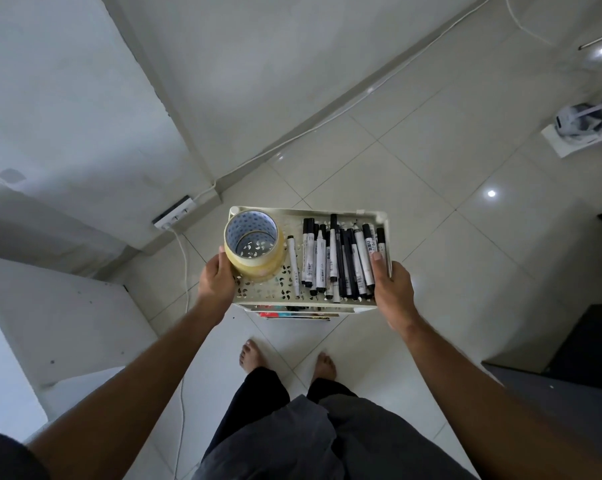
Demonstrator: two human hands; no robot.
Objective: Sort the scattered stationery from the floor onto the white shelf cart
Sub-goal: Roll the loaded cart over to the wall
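Both hands grasp the white shelf cart (379, 216): the left hand (216, 280) beside the stiff, light tape rolls (252, 245), the right hand (391, 289) by loose markers (337, 261) likely to roll.

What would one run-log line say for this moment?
left hand: grips white perforated cart tray beside yellowish tape rolls | right hand: grips tray, thumb on black-and-white markers
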